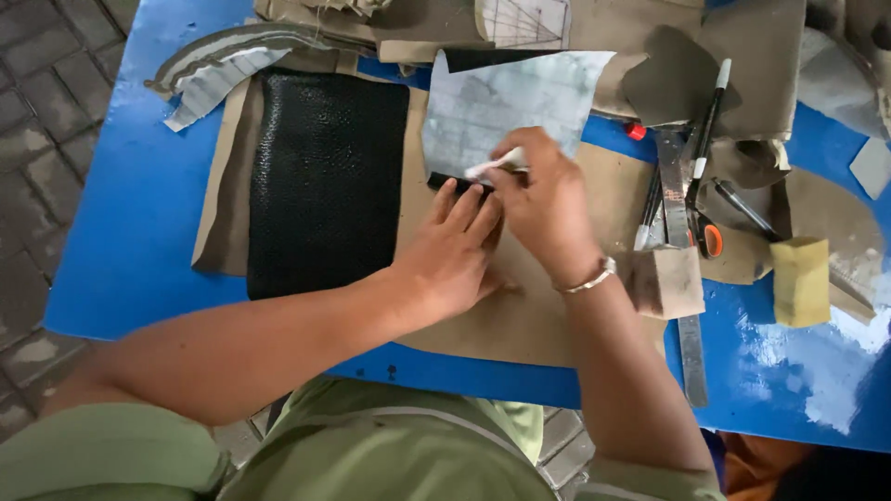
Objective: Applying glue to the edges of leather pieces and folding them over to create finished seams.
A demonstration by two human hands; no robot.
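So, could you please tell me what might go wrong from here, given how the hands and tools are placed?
1. The left hand presses a small dark piece right beside the white marker in the right hand; a slip could mark the fingers or shift the piece.
2. The right forearm lies close to a foam block and metal ruler; a nudge might push them off the blue table.

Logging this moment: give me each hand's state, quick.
Left hand: open, fingers flat, pressing down on a small black piece on the brown paper.
Right hand: closed, pinching a small white marker against that piece.
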